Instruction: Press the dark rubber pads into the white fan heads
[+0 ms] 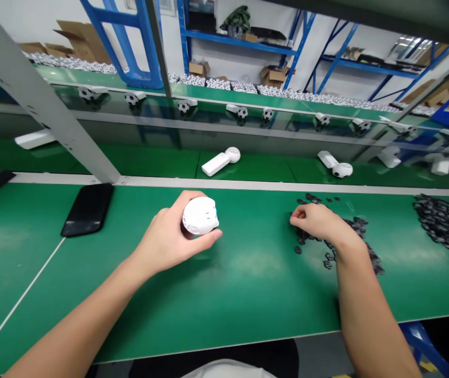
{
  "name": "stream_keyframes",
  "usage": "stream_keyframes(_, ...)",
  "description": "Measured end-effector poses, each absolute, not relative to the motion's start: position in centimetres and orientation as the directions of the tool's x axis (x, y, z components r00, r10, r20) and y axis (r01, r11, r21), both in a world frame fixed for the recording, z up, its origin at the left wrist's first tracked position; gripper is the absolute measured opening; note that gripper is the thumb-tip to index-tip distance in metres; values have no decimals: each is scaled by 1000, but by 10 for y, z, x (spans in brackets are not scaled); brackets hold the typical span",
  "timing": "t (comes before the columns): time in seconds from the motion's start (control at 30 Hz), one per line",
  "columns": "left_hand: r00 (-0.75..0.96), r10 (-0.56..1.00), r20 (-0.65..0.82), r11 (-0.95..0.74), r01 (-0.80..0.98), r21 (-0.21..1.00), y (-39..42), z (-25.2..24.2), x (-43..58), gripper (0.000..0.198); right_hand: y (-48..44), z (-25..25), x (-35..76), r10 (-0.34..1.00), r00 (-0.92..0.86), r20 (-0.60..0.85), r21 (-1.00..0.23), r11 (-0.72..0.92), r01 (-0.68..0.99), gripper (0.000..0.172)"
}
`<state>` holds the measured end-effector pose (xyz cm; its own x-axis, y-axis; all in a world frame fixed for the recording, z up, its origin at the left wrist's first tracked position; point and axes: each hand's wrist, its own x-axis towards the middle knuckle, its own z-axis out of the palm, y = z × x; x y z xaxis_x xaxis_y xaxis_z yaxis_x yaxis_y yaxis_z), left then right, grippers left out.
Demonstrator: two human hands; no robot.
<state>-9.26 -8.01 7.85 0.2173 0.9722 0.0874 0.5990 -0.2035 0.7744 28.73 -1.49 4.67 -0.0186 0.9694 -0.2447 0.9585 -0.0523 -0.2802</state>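
Note:
My left hand [171, 236] is wrapped round a white rounded plastic device [200, 215], holding it upright over the green bench. Its white domed end faces me. My right hand [315, 219] rests on the bench to the right, fingers curled into a pinch at the edge of a scattered pile of small dark pieces [342, 239]. What the fingertips pinch is too small to make out.
A black phone [89, 209] lies face down at the left. A second heap of dark pieces [442, 220] sits at the far right. White handheld devices [221, 161] lie on the conveyor behind, with football-patterned ones [341, 169] further along. A grey slanted post [43, 100] crosses upper left.

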Motion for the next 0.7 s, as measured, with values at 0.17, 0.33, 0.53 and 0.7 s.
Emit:
stream_keyframes(0.17, 201, 972, 121, -202, 453, 868, -83, 66, -81, 59, -20, 50, 259, 993, -83, -79, -546, 26, 837, 25)
stream_keyframes(0.33, 250, 960, 126, -239, 495, 836, -82, 33, -64, 62, -48, 48, 199, 961, -273, -34, -942, 60, 329, 28)
stream_keyframes(0.53, 280, 955, 101, -242, 529, 814, -85, 23, -57, 66, -75, 38, 158, 904, -427, 19, -938, 163, 304, 20)
stream_keyframes(0.7, 334, 940, 71, -248, 526, 814, -87, 34, -61, 78, -82, 34, 149, 933, -336, 127, -915, 241, 324, 18)
